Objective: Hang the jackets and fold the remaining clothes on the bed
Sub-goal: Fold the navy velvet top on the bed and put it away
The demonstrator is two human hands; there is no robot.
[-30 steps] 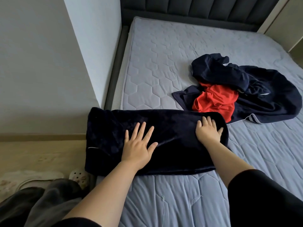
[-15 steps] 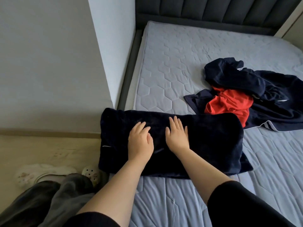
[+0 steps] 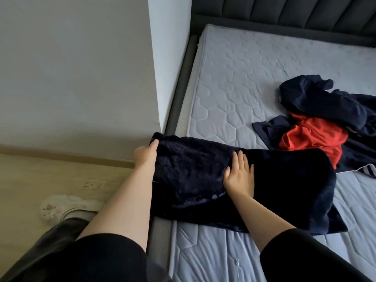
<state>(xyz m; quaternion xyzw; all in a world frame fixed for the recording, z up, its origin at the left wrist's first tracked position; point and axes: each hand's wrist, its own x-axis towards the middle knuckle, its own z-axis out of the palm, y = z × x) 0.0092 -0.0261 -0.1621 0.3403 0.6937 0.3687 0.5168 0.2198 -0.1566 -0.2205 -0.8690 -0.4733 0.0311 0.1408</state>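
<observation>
The right hand (image 3: 240, 177) presses flat, fingers straight, on the fleece (image 3: 284, 184) at the bed's (image 3: 234, 78) near corner. The left hand (image 3: 144, 154) grips its end. Folding is underway, and that end likely needs carrying over next. Beyond lies an unfolded pile (image 3: 317, 123).

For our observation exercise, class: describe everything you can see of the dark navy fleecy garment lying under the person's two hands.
The dark navy fleecy garment looks soft, plush and thick, folded into a long band. It lies across the near corner of the grey quilted mattress, its left end reaching over the bed's side. The left hand grips that end; the right hand rests flat on its middle.
</observation>
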